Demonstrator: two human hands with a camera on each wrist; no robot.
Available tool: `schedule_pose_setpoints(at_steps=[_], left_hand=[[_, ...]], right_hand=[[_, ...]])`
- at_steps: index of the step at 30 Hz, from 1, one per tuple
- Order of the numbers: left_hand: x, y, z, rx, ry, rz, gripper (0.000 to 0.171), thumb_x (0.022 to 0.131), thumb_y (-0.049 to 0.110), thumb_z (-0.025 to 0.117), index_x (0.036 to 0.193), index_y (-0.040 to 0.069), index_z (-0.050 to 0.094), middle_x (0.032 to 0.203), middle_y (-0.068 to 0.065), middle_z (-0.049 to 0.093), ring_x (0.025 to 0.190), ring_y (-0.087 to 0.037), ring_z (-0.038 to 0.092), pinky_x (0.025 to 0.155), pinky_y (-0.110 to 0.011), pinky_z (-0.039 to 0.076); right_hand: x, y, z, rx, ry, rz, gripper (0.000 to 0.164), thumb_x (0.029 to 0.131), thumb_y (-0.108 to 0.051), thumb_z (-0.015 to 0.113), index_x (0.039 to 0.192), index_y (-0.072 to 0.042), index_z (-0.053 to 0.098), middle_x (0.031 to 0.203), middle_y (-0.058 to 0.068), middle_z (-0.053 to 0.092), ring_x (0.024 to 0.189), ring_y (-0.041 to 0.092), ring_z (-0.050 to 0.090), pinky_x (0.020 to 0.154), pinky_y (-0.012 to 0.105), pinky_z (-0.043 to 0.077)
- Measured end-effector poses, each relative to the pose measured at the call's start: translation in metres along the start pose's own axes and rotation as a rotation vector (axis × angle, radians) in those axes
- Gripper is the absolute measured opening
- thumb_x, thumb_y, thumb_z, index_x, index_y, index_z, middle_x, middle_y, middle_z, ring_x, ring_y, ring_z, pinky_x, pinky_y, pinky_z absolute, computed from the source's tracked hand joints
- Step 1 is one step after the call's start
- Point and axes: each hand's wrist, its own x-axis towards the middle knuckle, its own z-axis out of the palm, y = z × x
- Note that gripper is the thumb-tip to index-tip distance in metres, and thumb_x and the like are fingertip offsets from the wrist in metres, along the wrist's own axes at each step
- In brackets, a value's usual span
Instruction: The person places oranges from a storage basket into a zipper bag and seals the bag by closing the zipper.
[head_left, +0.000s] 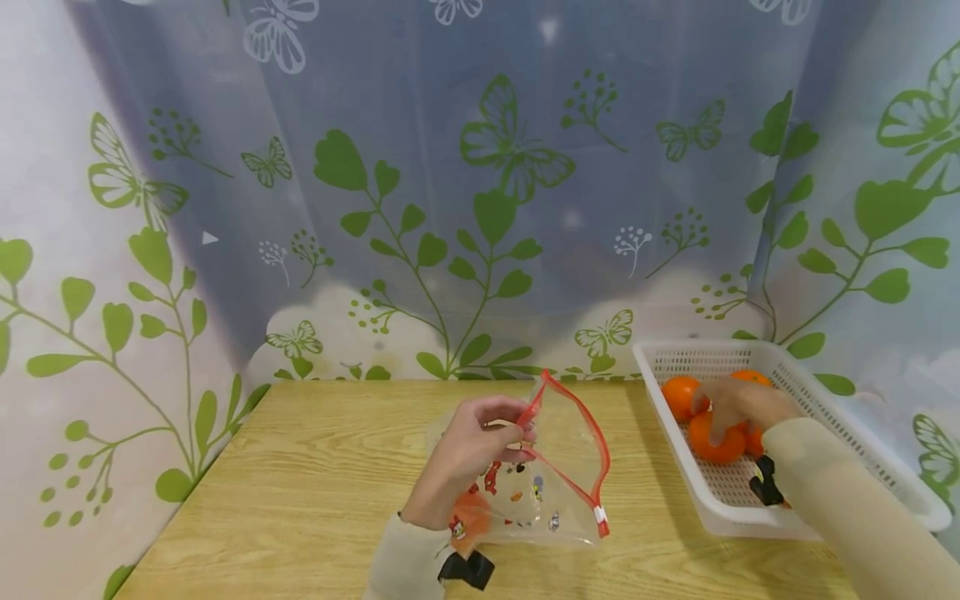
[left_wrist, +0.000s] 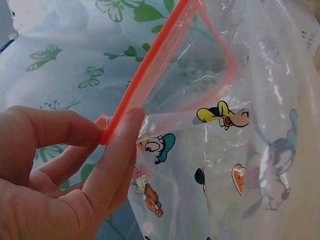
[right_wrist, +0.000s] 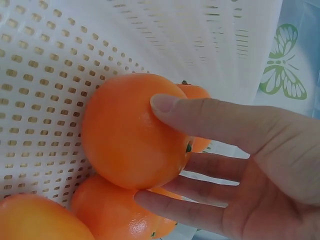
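Note:
My left hand [head_left: 480, 437] pinches the red zip edge of a clear plastic zip bag [head_left: 555, 500] printed with cartoon figures. The bag's mouth gapes, with a white slider [head_left: 600, 517] at its near right end. In the left wrist view, thumb and fingers [left_wrist: 125, 135] meet on the red strip. An orange-coloured patch shows at the bag's lower left; I cannot tell whether it is print or contents. Over at the right, my right hand [head_left: 742, 408] reaches into a white basket [head_left: 686, 475] and grips an orange [right_wrist: 132, 135], thumb on top and fingers along its side.
Several other oranges lie in the basket, among them one at the far left [head_left: 680, 397] and one in the near corner of the right wrist view [right_wrist: 42, 220]. A wooden table [head_left: 300, 483] carries everything. Patterned curtain [head_left: 420, 208] hangs behind and at both sides.

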Motion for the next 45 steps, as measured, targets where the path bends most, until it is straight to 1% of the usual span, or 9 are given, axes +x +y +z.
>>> schedule_pose_setpoints(at_steps=[7,13,17,22,27,34,40,43,45], left_hand=[[0.003,-0.003,-0.001,0.006,-0.001,-0.007,0.028,0.099,-0.001,0.062,0.125,0.001,0.07,0.112,-0.017,0.071,0.091,-0.018,0.074,0.081,-0.038,0.068],[0.007,-0.007,-0.002,0.008,0.0,-0.016,0.029,0.099,-0.003,0.061,0.127,-0.002,0.068,0.118,-0.025,0.068,0.092,-0.018,0.074,0.083,-0.038,0.068],[0.01,-0.012,-0.007,0.009,0.019,-0.028,0.028,0.098,-0.004,0.062,0.124,-0.001,0.07,0.115,-0.023,0.069,0.089,-0.018,0.073,0.081,-0.037,0.068],[0.011,-0.016,-0.014,0.018,0.04,-0.031,0.027,0.097,-0.004,0.062,0.121,0.0,0.071,0.111,-0.022,0.07,0.086,-0.018,0.073,0.081,-0.04,0.068],[0.01,-0.016,-0.017,0.011,0.031,-0.023,0.027,0.097,-0.005,0.061,0.123,0.0,0.071,0.112,-0.024,0.069,0.087,-0.017,0.073,0.081,-0.038,0.068],[0.007,-0.016,-0.013,-0.007,0.018,-0.029,0.028,0.098,-0.005,0.061,0.124,-0.001,0.07,0.108,-0.017,0.07,0.088,-0.018,0.073,0.084,-0.04,0.067],[0.005,-0.015,-0.009,-0.006,0.016,-0.035,0.026,0.098,-0.004,0.063,0.122,-0.001,0.07,0.112,-0.023,0.069,0.09,-0.019,0.073,0.082,-0.037,0.068],[0.005,-0.015,-0.009,-0.001,0.015,-0.04,0.026,0.098,-0.003,0.063,0.122,0.001,0.071,0.109,-0.02,0.07,0.091,-0.019,0.073,0.081,-0.036,0.068],[0.005,-0.015,-0.009,-0.001,0.014,-0.042,0.027,0.098,-0.003,0.063,0.123,0.001,0.071,0.107,-0.016,0.071,0.092,-0.021,0.074,0.081,-0.036,0.068]], right_hand=[[0.0,-0.001,0.001,-0.019,0.011,-0.034,0.057,0.078,-0.019,0.088,0.129,-0.011,0.064,0.129,0.021,0.059,0.086,0.031,0.059,0.07,0.046,0.054],[0.004,0.002,0.002,0.011,0.013,-0.082,0.056,0.08,-0.016,0.085,0.13,-0.008,0.063,0.133,0.027,0.055,0.095,0.033,0.058,0.078,0.051,0.055],[0.002,0.003,-0.001,0.038,0.028,-0.123,0.056,0.08,-0.014,0.085,0.13,-0.003,0.061,0.122,0.025,0.059,0.086,0.03,0.06,0.072,0.041,0.057],[-0.001,0.006,-0.005,0.041,0.056,-0.193,0.053,0.078,-0.011,0.085,0.125,0.0,0.063,0.111,0.024,0.061,0.083,0.028,0.06,0.067,0.036,0.058],[-0.005,0.011,-0.009,0.069,0.059,-0.225,0.054,0.077,-0.009,0.083,0.126,0.002,0.063,0.119,0.031,0.058,0.089,0.029,0.061,0.067,0.036,0.06],[-0.013,0.011,-0.017,0.13,0.052,-0.245,0.059,0.079,-0.011,0.082,0.133,0.002,0.06,0.124,0.031,0.057,0.09,0.026,0.06,0.07,0.035,0.061],[-0.026,0.004,-0.025,0.098,0.113,-0.308,0.06,0.08,-0.017,0.085,0.133,0.002,0.063,0.124,0.031,0.062,0.08,0.019,0.062,0.066,0.033,0.06],[-0.031,0.0,-0.029,0.085,0.124,-0.343,0.061,0.081,-0.017,0.085,0.133,0.003,0.062,0.127,0.035,0.061,0.08,0.019,0.064,0.065,0.033,0.06],[-0.033,-0.002,-0.03,0.056,0.141,-0.365,0.061,0.081,-0.018,0.086,0.133,0.003,0.063,0.126,0.034,0.062,0.087,0.024,0.066,0.068,0.034,0.06]])
